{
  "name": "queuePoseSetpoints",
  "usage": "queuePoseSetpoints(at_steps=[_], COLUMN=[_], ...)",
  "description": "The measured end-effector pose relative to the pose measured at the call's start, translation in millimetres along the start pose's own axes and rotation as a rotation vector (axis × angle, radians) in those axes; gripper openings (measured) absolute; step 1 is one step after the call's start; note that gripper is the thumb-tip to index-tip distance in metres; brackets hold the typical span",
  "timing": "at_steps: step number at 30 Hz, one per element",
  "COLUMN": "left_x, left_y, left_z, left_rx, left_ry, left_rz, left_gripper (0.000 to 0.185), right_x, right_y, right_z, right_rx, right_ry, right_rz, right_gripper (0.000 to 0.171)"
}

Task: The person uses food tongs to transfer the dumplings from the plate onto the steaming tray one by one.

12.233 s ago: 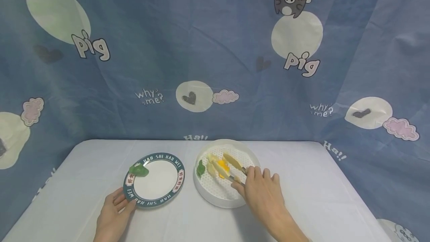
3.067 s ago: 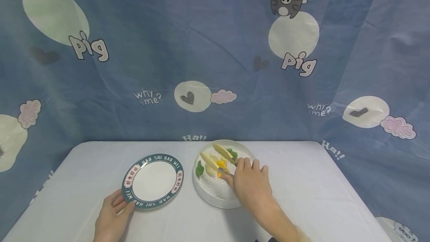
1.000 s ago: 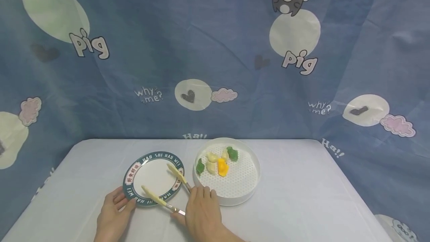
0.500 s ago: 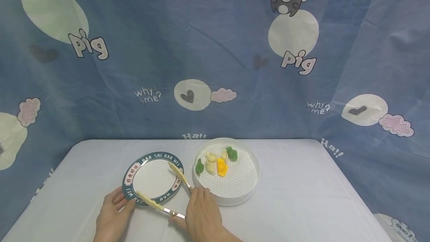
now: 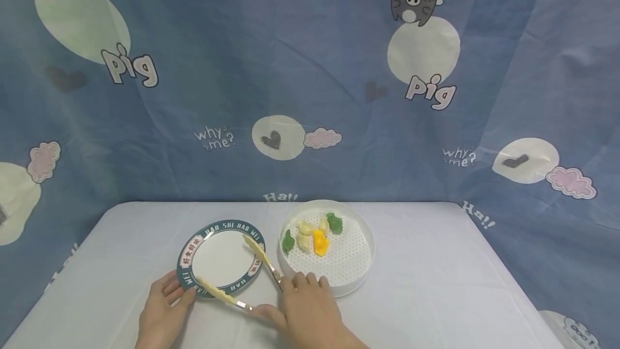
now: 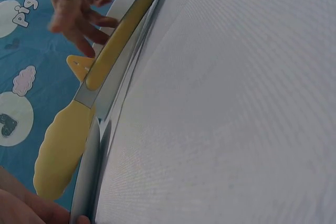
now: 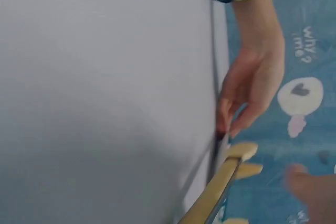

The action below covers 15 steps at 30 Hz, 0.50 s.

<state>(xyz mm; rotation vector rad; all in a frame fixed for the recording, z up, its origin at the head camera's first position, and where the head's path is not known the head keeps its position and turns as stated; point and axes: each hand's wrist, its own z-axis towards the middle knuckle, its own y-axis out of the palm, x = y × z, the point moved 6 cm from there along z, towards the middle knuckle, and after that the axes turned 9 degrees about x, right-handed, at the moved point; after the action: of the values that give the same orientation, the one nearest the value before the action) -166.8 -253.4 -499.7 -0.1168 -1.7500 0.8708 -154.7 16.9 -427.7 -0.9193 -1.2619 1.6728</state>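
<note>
My left hand pinches the near-left rim of a white plate with a green lettered border. A pair of yellow-tipped tongs lies spread, both tips over the plate. Close over their handle is my right hand; the left wrist view shows its fingers loosely spread and apart from the tongs. In the right wrist view my thumb also stands away from the tongs. Right of the plate, a round white steamer tray holds two green pieces, several pale dumplings and a yellow piece.
White cloth covers the table. A blue curtain with pig prints hangs behind its far edge. The steamer tray has a raised wall and stands close beside the plate, with the tongs' handle near its front.
A green piece went from the plate to the back of the steamer tray. The right hand brought the tongs over to the plate, and its fingers have now let go. The left hand stayed.
</note>
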Motion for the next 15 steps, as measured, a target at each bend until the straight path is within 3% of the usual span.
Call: queuePoseSetpoints(at_steps=[7, 10, 12, 15], left_x=[4.0, 5.8, 8.3, 15.6], left_y=[1.6, 3.3, 4.1, -0.7], left_z=[-2.2, -3.6, -4.9, -7.7], left_rx=[0.001, -0.01, -0.02, 0.016], left_ry=[0.0, -0.002, -0.002, 0.04], left_rz=[-0.019, -0.03, -0.031, 0.009], left_gripper=[0.08, 0.081, 0.082, 0.084], right_x=[42.2, 64.2, 79.6, 102.2], right_y=[-20.7, -21.4, -20.9, -21.9], right_z=[-11.7, -17.1, -20.4, -23.5], right_rx=[0.298, 0.351, 0.344, 0.327], right_ry=[-0.023, -0.003, 0.034, 0.091], right_rz=[-0.042, -0.026, -0.012, -0.016], right_gripper=[0.055, 0.054, 0.059, 0.067])
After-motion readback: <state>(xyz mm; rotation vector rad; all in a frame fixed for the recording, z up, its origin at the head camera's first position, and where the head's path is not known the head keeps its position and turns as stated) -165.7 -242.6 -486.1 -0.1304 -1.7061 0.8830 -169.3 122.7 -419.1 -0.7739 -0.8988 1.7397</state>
